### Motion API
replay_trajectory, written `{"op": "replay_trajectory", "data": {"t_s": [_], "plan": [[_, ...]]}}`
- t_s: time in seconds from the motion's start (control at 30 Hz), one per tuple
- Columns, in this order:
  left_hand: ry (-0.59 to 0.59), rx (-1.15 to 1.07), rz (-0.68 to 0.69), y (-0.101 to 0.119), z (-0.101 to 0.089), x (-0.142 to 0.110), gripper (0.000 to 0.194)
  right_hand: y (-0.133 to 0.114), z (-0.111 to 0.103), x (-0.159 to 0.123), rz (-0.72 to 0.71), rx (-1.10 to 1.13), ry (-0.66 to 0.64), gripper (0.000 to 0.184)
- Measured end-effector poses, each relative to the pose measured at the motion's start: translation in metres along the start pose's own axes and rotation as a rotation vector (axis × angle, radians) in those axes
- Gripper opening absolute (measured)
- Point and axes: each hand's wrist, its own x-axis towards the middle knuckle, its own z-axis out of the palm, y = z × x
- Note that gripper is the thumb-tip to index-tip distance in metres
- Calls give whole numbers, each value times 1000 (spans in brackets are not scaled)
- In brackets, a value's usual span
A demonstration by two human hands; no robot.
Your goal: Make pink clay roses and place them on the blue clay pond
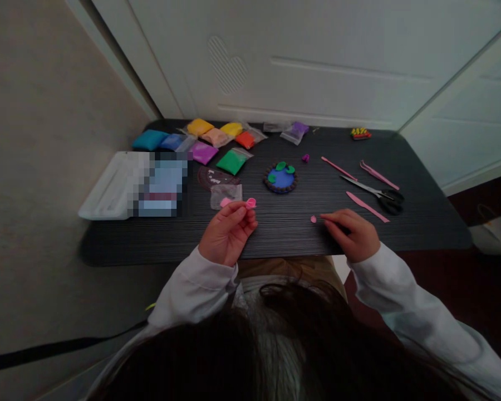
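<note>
Here, pink clay (225,203) in clear bag (232,192)

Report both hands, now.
Left hand: closed, holding a curled pink clay-like piece.
Right hand: grip cannot be told; near a flat pink clay-like petal.

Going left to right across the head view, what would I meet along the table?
White container, left hand holding a rolled pink piece, blue disc with a bumpy brown rim, small pink petal, right hand, black scissor handles.
</note>
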Motion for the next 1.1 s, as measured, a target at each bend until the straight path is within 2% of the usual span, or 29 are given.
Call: {"op": "replay_trajectory", "data": {"t_s": [0.07, 0.2, 0.3, 0.63, 0.77, 0.9, 1.0, 1.1], "plan": [[2, 8, -2, 0, 0, 0, 11, 3, -3, 9, 17, 22, -41, 21], [21, 21, -6, 0, 0, 0, 10, 12, -6, 29, -42, 8, -241, 23], [26, 28, -5, 0, 0, 0, 10, 15, -7, 39, -69, -1, -342, 24], [17, 33, -10, 0, 0, -1, 11, 14, -6, 53, -77, -25, -448, 15], [13, 36, -12, 1, 1, -1, 11, 12, -8, 53, -45, 11, -433, 13], [8, 57, -17, -1, 3, -3, 13, 0, -16, 48, 54, 83, -368, 14], [-19, 43, -64, -4, 10, -9, 14, -23, -22, 42, 125, 172, -276, 14], [-104, -1, -127, -5, 23, -19, 12, -58, -26, 36, 124, 277, -106, 11]]}}
